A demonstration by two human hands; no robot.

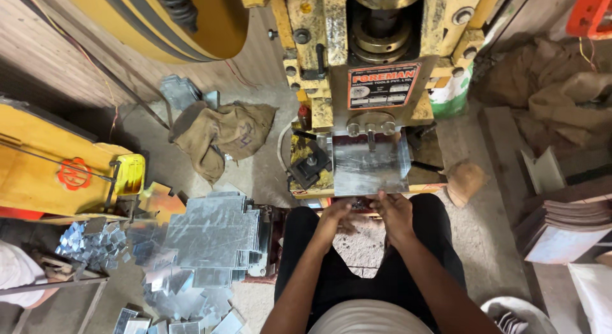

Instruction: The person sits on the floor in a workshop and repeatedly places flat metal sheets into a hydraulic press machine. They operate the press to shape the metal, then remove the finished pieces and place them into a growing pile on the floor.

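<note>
Both hands, left hand (336,214) and right hand (393,211), pinch the near edge of a shiny rectangular metal sheet (370,163) lying on the bed of the yellow press machine (357,66); its far edge hides beneath the tooling, fingertips partly unseen.

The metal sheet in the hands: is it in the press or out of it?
In. The metal sheet lies flat on the press bed under the punch; left hand and right hand hold its near edge.

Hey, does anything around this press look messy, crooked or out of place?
Yes. Small metal offcuts lie scattered over the floor beside the sheet stack, not gathered. The sheet held by both hands, left and right, sits square on the press bed.
</note>
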